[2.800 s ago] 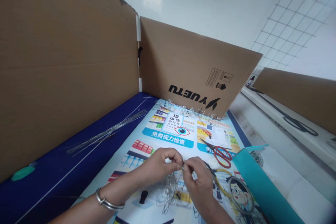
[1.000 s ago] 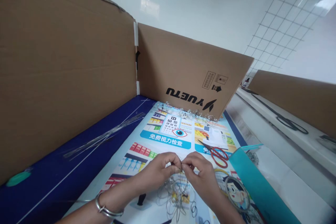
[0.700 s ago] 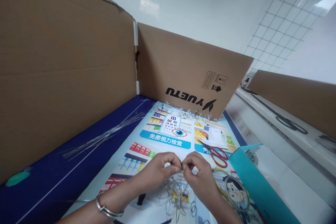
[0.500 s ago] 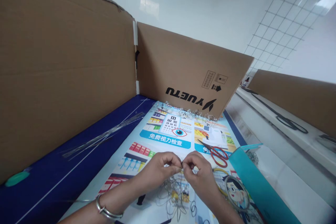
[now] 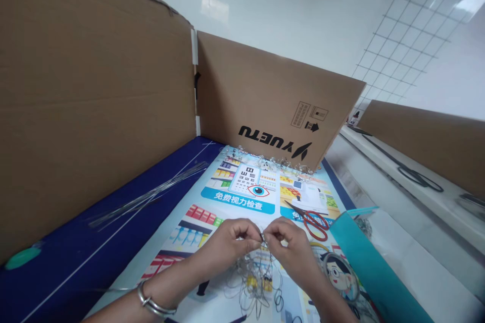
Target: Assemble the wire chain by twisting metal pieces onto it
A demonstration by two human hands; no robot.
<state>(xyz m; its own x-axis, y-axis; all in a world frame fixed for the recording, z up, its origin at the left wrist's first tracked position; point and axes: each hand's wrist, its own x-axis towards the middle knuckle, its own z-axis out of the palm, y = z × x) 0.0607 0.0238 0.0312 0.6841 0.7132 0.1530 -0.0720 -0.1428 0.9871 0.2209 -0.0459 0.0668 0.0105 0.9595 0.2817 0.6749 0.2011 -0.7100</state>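
My left hand and my right hand meet over the printed sheet, each with thumb and forefinger pinched. Between the fingertips is a small dark knot or bit of thin wire-like thread, too fine to make out fully. Below them hangs a loose tangle of thin dark thread, its loops spreading over the sheet. Just beyond my right hand lie scissors with red handles and dark blades. Close to my right forearm is a round clear ring-shaped roll. A silver bangle circles my left wrist.
A bundle of thin clear strands lies on the blue surface at left. Cardboard panels stand behind and along the left. Small wiry pieces line the back panel's foot. At right stands a teal-edged box with coiled wire inside.
My fingertips have drawn very slightly apart, showing the dark thread between them. The tangle below has shifted a little. The scissors stay where they were.
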